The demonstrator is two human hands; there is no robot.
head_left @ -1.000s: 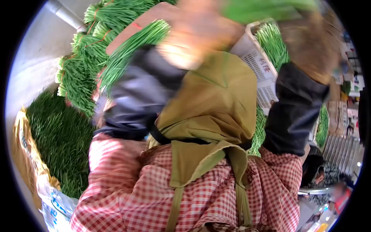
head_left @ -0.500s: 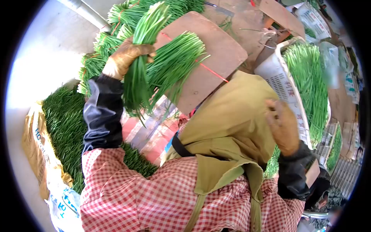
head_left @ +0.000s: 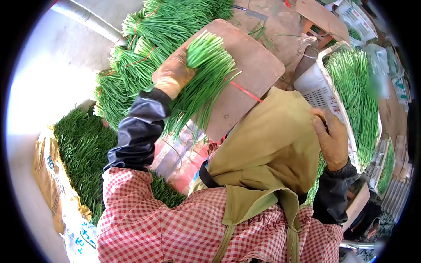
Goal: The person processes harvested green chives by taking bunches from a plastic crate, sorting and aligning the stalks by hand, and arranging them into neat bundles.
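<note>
My left hand point(head_left: 175, 73) is closed around a bunch of garlic chives point(head_left: 205, 49), pale cut ends to the upper right. It presses this bunch against another pile of chives point(head_left: 205, 90) lying on a brown board point(head_left: 252, 57). A red tie point(head_left: 246, 92) runs across the board and partly under the pile. My right hand point(head_left: 332, 139) is by my knee, beside the olive apron point(head_left: 267, 131), its fingers loosely bent and apart with nothing visible in them.
Tied chive bundles point(head_left: 162, 28) are stacked beyond my left hand. A sack of loose greens point(head_left: 81, 149) stands at the left. To the right is a white basket point(head_left: 318, 87) filled with chives. A knife point(head_left: 254, 13) lies on the floor near a small wooden stool point(head_left: 322, 19).
My left hand has moved right and down, bringing its bunch from upright beside the pile onto the pile on the board. My right hand has shifted slightly and is no longer blurred.
</note>
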